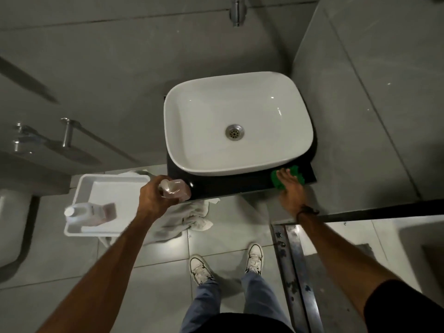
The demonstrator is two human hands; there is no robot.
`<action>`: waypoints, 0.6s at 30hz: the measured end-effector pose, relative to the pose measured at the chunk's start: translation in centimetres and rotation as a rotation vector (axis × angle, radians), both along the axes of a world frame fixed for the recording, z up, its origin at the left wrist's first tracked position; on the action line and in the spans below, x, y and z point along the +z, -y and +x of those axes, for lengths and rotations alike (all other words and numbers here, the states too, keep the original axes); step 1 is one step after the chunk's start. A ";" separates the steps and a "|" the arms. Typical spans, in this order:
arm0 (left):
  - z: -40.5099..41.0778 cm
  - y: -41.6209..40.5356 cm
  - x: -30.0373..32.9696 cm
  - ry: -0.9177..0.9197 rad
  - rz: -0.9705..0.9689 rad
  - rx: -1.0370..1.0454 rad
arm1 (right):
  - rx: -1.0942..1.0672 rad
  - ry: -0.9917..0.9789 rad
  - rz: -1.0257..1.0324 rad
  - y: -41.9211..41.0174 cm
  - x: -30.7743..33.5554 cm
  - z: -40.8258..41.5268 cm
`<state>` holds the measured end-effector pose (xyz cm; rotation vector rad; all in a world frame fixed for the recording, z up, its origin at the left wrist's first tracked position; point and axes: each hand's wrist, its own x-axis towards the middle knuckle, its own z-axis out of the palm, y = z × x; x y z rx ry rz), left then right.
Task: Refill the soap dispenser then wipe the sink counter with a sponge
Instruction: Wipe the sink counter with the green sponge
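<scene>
Left fingers: my left hand point(153, 197) was wrapped around the clear plastic soap dispenser with pinkish liquid point(174, 189), lifted just off the near left corner of the dark glossy surface point(230, 183).
Right fingers: my right hand point(290, 186) lay flat, fingers spread, pressing the bright green sponge point(288, 176) onto the surface at its near right end, just under the white ceramic basin point(237, 123).
Refill bottle: the white plastic jug with a pink label point(90, 212) lay in the shallow white plastic tray point(79, 188), down and left of my left fingers.
Stage: I judged the refilling done and the wiping begun.
Risk, spill: the dispenser hung beyond the surface edge, over the crumpled pale towel point(192, 217) and the tiled floor; a slack or soapy grip could drop it.
Risk, missed area: the strip was narrow, so the sponge could slide off the front edge or skip the part beneath the basin rim.
Risk, balance: both arms were stretched apart, so a hard push could tip me forward.
Hidden: my palm covered most of the sponge; the dispenser's pump and fill level were blurred; the surface behind the basin was out of sight.
</scene>
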<state>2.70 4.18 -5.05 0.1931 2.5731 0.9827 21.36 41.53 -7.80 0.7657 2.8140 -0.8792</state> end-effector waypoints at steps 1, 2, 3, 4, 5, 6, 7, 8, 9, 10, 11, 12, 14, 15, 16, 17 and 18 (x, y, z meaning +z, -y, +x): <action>0.2 -0.2 -0.1 0.000 -0.005 0.004 | -0.039 0.031 0.024 -1.9 0.1 0.2; 0.3 -0.4 -0.2 -0.006 -0.009 0.006 | -0.069 0.059 0.049 -3.5 0.2 0.3; 0.5 -0.6 -0.2 -0.014 -0.014 0.007 | -0.086 0.076 0.071 -4.6 0.2 0.3; 0.6 -0.9 -0.1 -0.019 -0.021 0.009 | -0.091 0.086 0.089 -5.2 0.2 0.1; 0.6 -1.2 -0.1 -0.019 -0.028 0.015 | -0.091 0.093 0.103 -5.3 0.1 0.0; 0.7 -1.4 0.0 -0.016 -0.031 0.025 | -0.093 0.100 0.115 -5.2 0.0 -0.2; 0.6 -1.6 0.0 -0.015 -0.033 0.038 | -0.102 0.106 0.126 -4.9 -0.2 -0.3; 0.6 -1.8 0.1 -0.017 -0.037 0.048 | -0.114 0.111 0.133 -4.5 -0.3 -0.4; 0.5 -2.0 0.2 -0.020 -0.045 0.055 | -0.127 0.112 0.137 -4.2 -0.4 -0.6; 0.4 -2.1 0.3 -0.024 -0.057 0.055 | -0.137 0.111 0.138 -4.0 -0.4 -0.6; 0.3 -2.2 0.4 -0.030 -0.067 0.052 | -0.146 0.108 0.136 -3.9 -0.4 -0.6; 0.3 -2.3 0.4 -0.034 -0.073 0.048 | -0.154 0.107 0.137 -3.7 -0.3 -0.6; 0.3 -2.4 0.4 -0.030 -0.068 0.050 | -0.166 0.119 0.140 -3.0 -0.2 -0.5; 0.4 -2.4 0.3 -0.021 -0.058 0.056 | -0.173 0.133 0.127 -2.5 0.0 -0.4; 0.6 -2.3 0.3 -0.008 -0.046 0.063 | -0.180 0.150 0.110 -1.8 0.2 -0.3; 0.8 -2.3 0.4 0.002 -0.032 0.061 | -0.187 0.169 0.095 -1.0 0.4 -0.2; 1.0 -2.3 0.4 0.007 -0.012 0.053 | -0.193 0.186 0.076 0.0 0.7 0.0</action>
